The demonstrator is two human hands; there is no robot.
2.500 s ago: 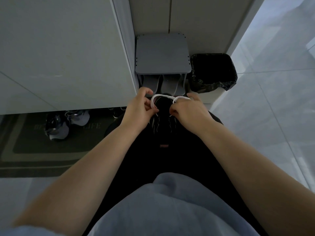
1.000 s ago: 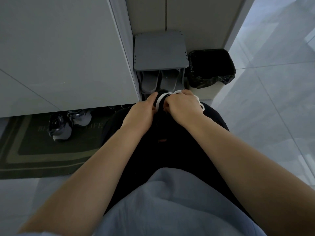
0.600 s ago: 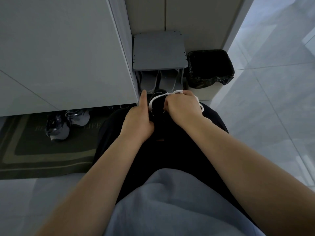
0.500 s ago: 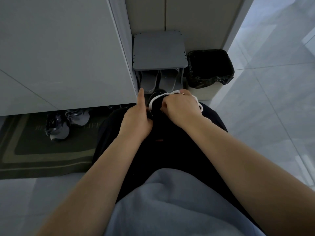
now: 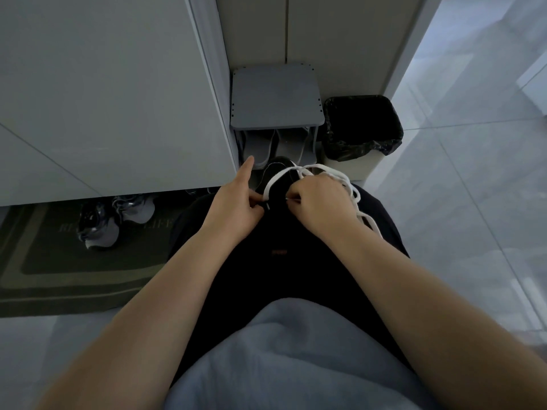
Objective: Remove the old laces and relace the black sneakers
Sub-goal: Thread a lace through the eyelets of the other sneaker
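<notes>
Black low-top sneaker [image 5: 273, 173] lay on the person's lap [image 5: 296, 267], left hand [image 5: 233, 208] and right hand [image 5: 319, 205] each in a narrow grip pinching an end of the white flat fabric lace [image 5: 276, 181], limp and light, probably easiest held by its stiff tips.

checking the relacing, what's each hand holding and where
Left hand pinches the white lace near one tip; right hand pinches it near the other tip.
</notes>
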